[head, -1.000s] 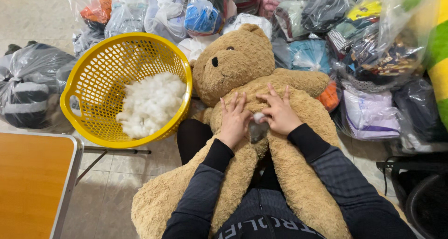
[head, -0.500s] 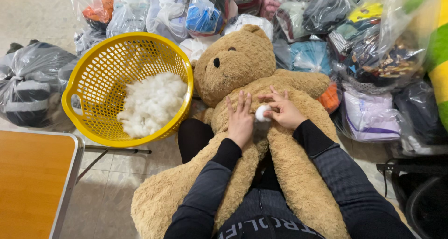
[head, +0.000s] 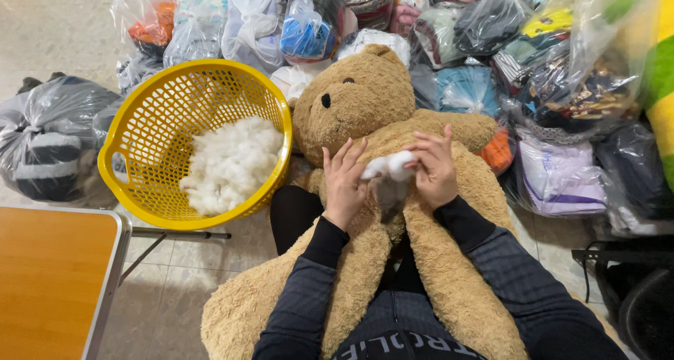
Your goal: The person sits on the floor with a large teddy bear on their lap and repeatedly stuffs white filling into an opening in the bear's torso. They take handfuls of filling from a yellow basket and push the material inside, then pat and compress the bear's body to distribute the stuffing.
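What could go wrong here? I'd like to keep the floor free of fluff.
The white stuffing tuft is pinched only by the right hand fingertips, above the teddy bear, so bits might drop short of the yellow basket. That basket sits tilted, so its stuffing pile could spill.

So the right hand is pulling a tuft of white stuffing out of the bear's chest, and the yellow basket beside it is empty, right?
Not quite: the yellow basket is not empty; the head view shows a heap of white stuffing in it. The rest holds: the right hand pinches a white tuft at the bear's chest.

storeroom floor, heaped clothing bags (head: pixel 562 72)
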